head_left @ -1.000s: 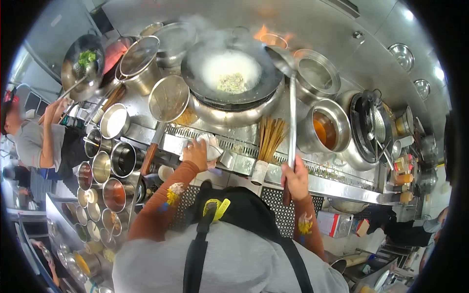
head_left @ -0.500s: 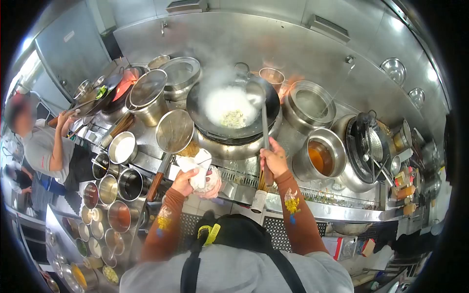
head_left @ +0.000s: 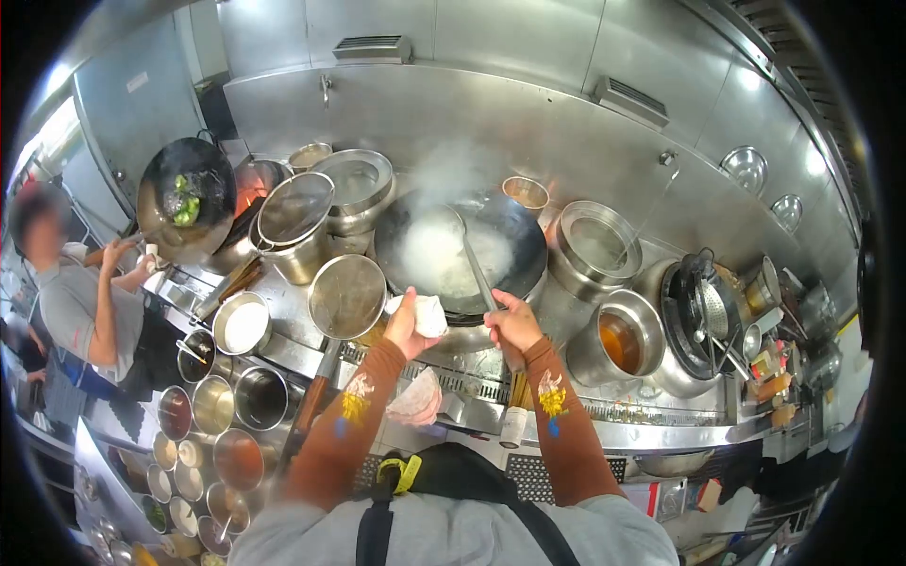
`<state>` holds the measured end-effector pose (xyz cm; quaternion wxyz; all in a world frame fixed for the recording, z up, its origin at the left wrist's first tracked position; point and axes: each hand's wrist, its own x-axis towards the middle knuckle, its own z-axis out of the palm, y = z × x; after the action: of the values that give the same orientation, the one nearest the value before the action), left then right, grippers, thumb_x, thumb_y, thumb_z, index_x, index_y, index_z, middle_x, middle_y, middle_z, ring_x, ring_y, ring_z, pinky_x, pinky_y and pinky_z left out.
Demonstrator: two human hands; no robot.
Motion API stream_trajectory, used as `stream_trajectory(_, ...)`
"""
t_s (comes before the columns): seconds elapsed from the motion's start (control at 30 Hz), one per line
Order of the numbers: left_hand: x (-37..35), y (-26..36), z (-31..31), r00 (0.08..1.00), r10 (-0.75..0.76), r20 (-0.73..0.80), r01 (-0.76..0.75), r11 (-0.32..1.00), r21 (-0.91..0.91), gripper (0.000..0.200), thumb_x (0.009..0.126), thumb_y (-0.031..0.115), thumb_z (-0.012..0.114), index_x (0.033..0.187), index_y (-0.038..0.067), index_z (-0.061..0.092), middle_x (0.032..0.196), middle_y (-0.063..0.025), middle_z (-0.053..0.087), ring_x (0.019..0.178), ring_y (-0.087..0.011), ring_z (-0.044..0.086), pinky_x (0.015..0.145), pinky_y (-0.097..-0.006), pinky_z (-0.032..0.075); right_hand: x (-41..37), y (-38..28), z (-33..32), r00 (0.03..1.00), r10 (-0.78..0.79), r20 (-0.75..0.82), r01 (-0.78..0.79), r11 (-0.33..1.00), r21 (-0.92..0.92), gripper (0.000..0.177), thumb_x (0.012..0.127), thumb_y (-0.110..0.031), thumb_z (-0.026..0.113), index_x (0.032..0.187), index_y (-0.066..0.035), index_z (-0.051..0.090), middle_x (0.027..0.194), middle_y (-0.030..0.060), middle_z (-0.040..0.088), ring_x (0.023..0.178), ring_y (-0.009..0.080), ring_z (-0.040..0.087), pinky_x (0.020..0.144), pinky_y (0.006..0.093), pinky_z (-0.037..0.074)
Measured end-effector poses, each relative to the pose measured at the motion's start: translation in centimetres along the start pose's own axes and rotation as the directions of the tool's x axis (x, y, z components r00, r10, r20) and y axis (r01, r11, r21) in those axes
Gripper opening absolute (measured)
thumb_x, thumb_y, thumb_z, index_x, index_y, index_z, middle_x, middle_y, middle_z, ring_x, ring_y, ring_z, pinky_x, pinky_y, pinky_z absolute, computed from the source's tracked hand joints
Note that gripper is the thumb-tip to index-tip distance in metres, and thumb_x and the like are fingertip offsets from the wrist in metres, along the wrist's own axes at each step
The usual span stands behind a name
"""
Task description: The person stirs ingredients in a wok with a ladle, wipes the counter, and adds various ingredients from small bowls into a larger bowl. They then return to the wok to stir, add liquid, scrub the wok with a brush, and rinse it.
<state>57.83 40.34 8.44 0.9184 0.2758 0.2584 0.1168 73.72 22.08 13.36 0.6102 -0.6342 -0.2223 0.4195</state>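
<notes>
Fingers (head_left: 508, 304) around a long, grey ladle (head_left: 478, 272).

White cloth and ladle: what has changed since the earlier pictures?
The left hand has raised the white cloth toward the wok. The ladle moved left, from the wok's right rim inward. The right hand still grips it; the sieve stays.

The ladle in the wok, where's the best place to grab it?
Probably grip the ladle near the end of its handle, coming from the near side, as the right hand does. The long handle slants out of the steaming wok, so that end looks safest.
</notes>
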Motion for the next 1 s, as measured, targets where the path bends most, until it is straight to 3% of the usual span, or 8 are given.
stream_trajectory(0.13, 2.4, 0.7, 0.6, 0.979, -0.132, -0.154, 0.138, 0.99, 0.028, 0.024, 0.089, 0.037, 0.064, 0.1, 0.017, 0.056, 0.092, -0.0039, 0.061, 0.088, -0.0243, 0.059, 0.076, -0.0473, 0.05, -5.3, -1.4, 2.0, 0.946, -0.291, -0.143, 0.243, 0.928, -0.281, 0.07, 0.084, -0.002, 0.057, 0.148, 0.002, 0.028, 0.077, 0.0052, 0.061, 0.051, 0.0108, 0.054, 0.046, 0.0265, 0.045)
stream_trajectory(0.27, 4.9, 0.1, 0.1, 0.973, -0.168, -0.155, 0.165, 0.986, -0.033, 0.015, 0.088, 0.022, 0.062, 0.098, 0.014, 0.054, 0.089, -0.0065, 0.059, 0.085, -0.0249, 0.059, 0.077, -0.0477, 0.051, -11.6, -1.2, 2.3, 0.913, -0.335, -0.232, 0.248, 0.909, -0.336, 0.071, 0.087, -0.001, 0.054, 0.151, -0.007, 0.026, 0.081, 0.0036, 0.059, 0.054, 0.0085, 0.053, 0.049, 0.0249, 0.046)
stream_trajectory(0.4, 5.2, -0.2, -0.1, 0.969, -0.182, -0.168, 0.168, 0.982, -0.091, 0.012, 0.086, 0.012, 0.057, 0.098, 0.012, 0.053, 0.087, -0.0076, 0.058, 0.081, -0.0249, 0.06, 0.078, -0.048, 0.053, -11.4, 9.8, 1.1, 0.862, -0.41, -0.298, 0.229, 0.84, -0.492, 0.072, 0.087, -0.003, 0.056, 0.152, -0.013, 0.027, 0.081, 0.0021, 0.06, 0.055, 0.0074, 0.051, 0.051, 0.0228, 0.045)
stream_trajectory(0.5, 5.1, -0.2, 0.2, 0.962, -0.224, -0.156, 0.211, 0.973, -0.096, 0.012, 0.087, 0.012, 0.058, 0.098, 0.013, 0.053, 0.087, -0.0074, 0.058, 0.08, -0.025, 0.06, 0.076, -0.0477, 0.053, -11.3, 14.4, 1.5, 0.772, -0.59, -0.237, 0.217, 0.595, -0.774, 0.072, 0.086, -0.003, 0.056, 0.151, -0.009, 0.028, 0.082, 0.0032, 0.061, 0.055, 0.0054, 0.051, 0.049, 0.0226, 0.046)
stream_trajectory(0.67, 4.4, -0.7, 1.4, 0.967, -0.193, -0.168, 0.187, 0.981, -0.051, 0.017, 0.087, 0.015, 0.058, 0.103, 0.014, 0.053, 0.091, -0.007, 0.059, 0.084, -0.0256, 0.06, 0.076, -0.0467, 0.052, -11.9, 15.1, 0.6, 0.837, -0.437, -0.328, 0.256, 0.844, -0.472, 0.071, 0.086, -0.002, 0.055, 0.151, -0.005, 0.027, 0.09, 0.0062, 0.061, 0.059, 0.0087, 0.053, 0.053, 0.0242, 0.047)
stream_trajectory(0.73, 4.7, -1.0, 1.6, 0.956, -0.162, -0.245, 0.153, 0.987, -0.052, 0.02, 0.087, 0.016, 0.059, 0.106, 0.013, 0.052, 0.094, -0.0074, 0.06, 0.087, -0.0261, 0.06, 0.078, -0.0475, 0.051, -12.3, 11.3, 1.8, 0.846, -0.379, -0.375, 0.262, 0.908, -0.328, 0.069, 0.087, -0.003, 0.057, 0.15, -0.003, 0.029, 0.11, 0.0099, 0.063, 0.075, 0.0127, 0.06, 0.068, 0.0245, 0.05)
stream_trajectory(0.77, 5.1, -1.6, 1.2, 0.962, -0.098, -0.256, 0.093, 0.995, -0.031, 0.03, 0.083, 0.017, 0.058, 0.112, 0.01, 0.053, 0.101, -0.0116, 0.06, 0.089, -0.0294, 0.061, 0.074, -0.0507, 0.052, -12.4, 9.3, 2.2, 0.888, -0.269, -0.373, 0.199, 0.956, -0.215, 0.069, 0.088, -0.001, 0.054, 0.15, -0.003, 0.026, 0.089, 0.0054, 0.063, 0.06, 0.0109, 0.057, 0.054, 0.0264, 0.048)
stream_trajectory(1.0, 4.2, -2.2, 1.9, 0.963, -0.041, -0.267, 0.035, 0.999, -0.028, 0.032, 0.083, 0.015, 0.058, 0.114, 0.009, 0.052, 0.103, -0.0122, 0.059, 0.091, -0.0308, 0.061, 0.075, -0.0527, 0.052, -0.8, 0.6, 1.1, 0.871, -0.313, -0.379, 0.133, 0.893, -0.43, 0.07, 0.081, -0.001, 0.051, 0.148, 0.0, 0.031, 0.069, 0.0091, 0.061, 0.047, 0.0147, 0.054, 0.045, 0.0298, 0.045)
